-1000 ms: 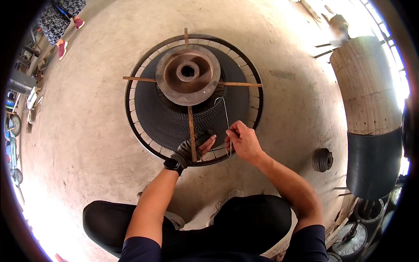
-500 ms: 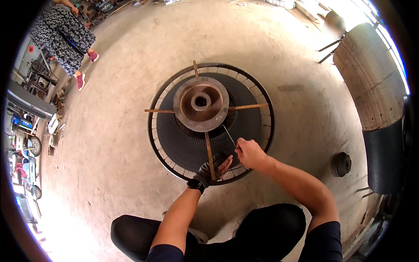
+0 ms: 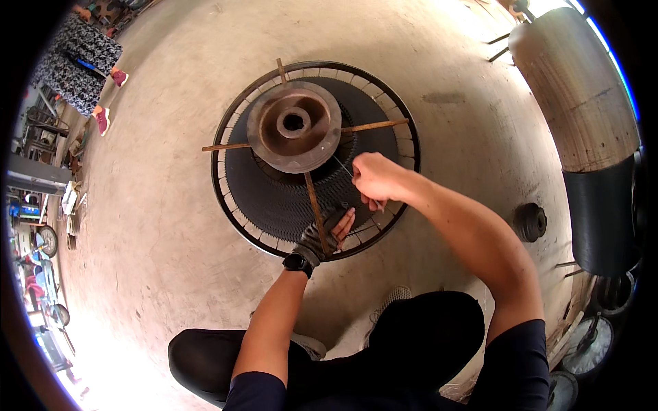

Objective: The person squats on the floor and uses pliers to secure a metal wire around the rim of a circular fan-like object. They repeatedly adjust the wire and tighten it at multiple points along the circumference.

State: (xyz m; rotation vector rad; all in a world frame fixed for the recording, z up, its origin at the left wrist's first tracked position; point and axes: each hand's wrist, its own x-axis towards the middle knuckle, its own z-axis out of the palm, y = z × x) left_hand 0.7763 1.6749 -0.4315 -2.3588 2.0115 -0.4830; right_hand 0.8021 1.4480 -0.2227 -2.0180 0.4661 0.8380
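Note:
A black hoop [image 3: 412, 147] with short spokes lies flat on the floor around a dark ribbed disc [image 3: 250, 195]. On the disc sits a heavy rusty metal wheel [image 3: 264, 137] with a holed hub. Narrow brown bars [image 3: 375, 126] stick out from beneath it on four sides. My left hand [image 3: 325, 233], in a dark glove with bare fingertips, lies at the near bar [image 3: 314, 202], fingers stretched over the disc. The bar crosses the glove. My right hand [image 3: 375, 179] is closed around a thin metal hook tool [image 3: 342, 164], its far end close to the rusty wheel's lower right edge.
To the right, a dark ringed metal part [image 3: 530, 222] rests on the concrete floor [image 3: 466, 164]. Beyond it stands a chair with a wooden panel [image 3: 576, 89]. Another person [image 3: 79, 61] stands at the far left, near clutter and a small wheeled vehicle [image 3: 46, 274].
The view has shifted, so the hoop sits higher and further left. My right hand has moved up and closer to the rusty wheel with the hook tool. My left hand stays by the near bar.

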